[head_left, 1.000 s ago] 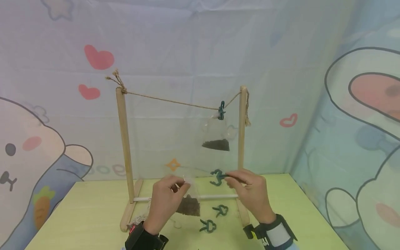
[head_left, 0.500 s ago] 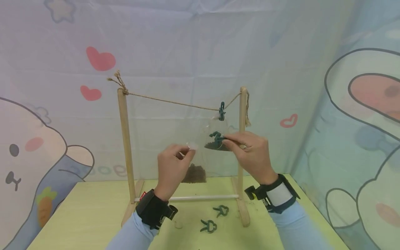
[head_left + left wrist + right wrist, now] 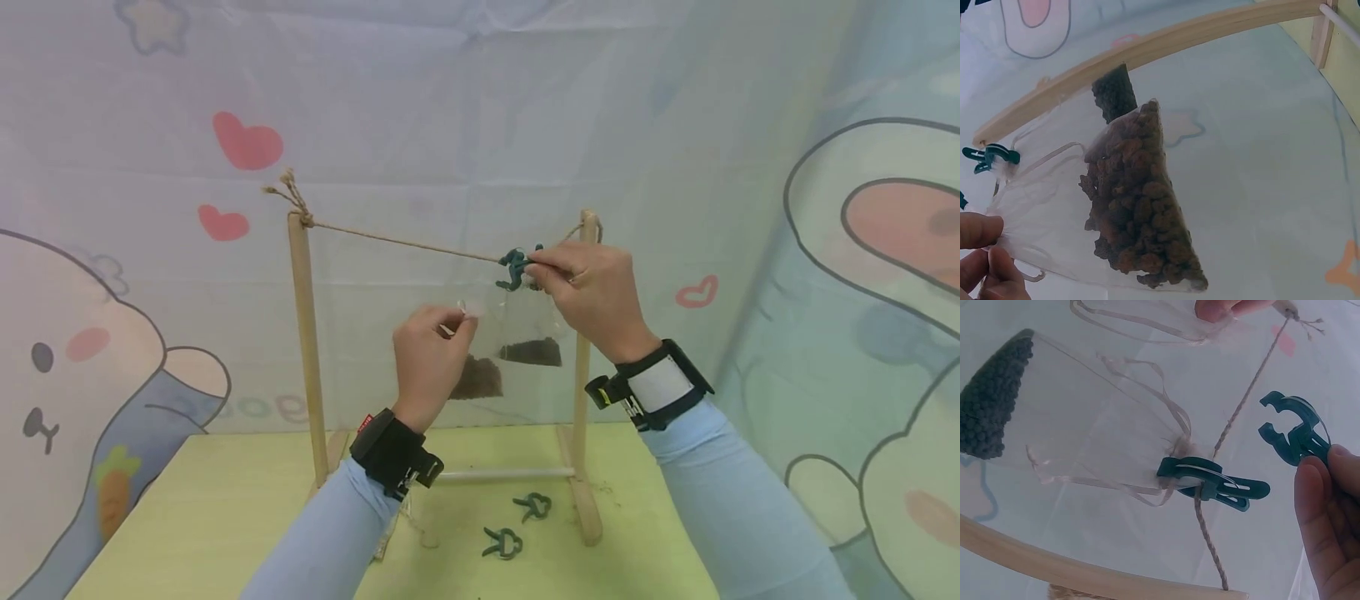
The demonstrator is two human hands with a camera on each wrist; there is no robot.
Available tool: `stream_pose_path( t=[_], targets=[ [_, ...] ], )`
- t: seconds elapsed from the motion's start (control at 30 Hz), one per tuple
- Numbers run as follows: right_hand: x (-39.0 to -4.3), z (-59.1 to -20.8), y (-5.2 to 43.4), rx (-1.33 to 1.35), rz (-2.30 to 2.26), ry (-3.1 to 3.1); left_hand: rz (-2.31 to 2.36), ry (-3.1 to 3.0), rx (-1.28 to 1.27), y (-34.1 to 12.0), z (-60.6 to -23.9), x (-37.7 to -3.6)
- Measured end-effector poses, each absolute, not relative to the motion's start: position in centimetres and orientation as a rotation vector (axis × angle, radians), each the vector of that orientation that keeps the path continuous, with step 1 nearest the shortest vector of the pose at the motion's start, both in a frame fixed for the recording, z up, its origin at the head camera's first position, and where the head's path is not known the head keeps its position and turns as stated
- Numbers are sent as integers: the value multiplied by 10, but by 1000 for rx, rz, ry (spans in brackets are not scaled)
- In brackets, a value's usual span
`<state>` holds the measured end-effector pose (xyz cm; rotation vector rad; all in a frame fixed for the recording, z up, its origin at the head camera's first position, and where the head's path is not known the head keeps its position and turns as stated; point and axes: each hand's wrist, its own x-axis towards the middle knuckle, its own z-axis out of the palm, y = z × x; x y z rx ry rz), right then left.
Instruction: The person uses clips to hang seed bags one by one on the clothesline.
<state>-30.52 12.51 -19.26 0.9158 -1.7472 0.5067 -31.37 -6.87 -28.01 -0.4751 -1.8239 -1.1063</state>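
Right hand (image 3: pixel 596 287) pinches a green clip (image 3: pixel 515 267) right at the twine (image 3: pixel 405 242), mid-frame, while the left hand (image 3: pixel 431 354) pinches the mesh bag (image 3: pixel 1129 219) neck lower left of it, well below the line.

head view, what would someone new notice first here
Most striking is the wooden rack on the green table, a twine line strung between its posts. At the line's right end the right hand pinches a green clip, right by a sheer bag already clipped up. The left hand holds up a second sheer bag of brown pellets below the line, and two spare clips lie on the table.
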Motion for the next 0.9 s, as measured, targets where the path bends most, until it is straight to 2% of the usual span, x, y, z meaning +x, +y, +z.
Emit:
stream_pose_path(
  t=[0.3,0.53,0.9],
  targets=[
    [-316,-170,113,840,429,-1943,-1088,-1860,-421,-67,-276,-324],
    [-321,-167,110,770,410,-2097,-1101,-1894,-381,-66,-278,-333],
    [-323,-164,107,812,327,-2223,-1155,-1912,-358,-65,-274,-338]
  ],
)
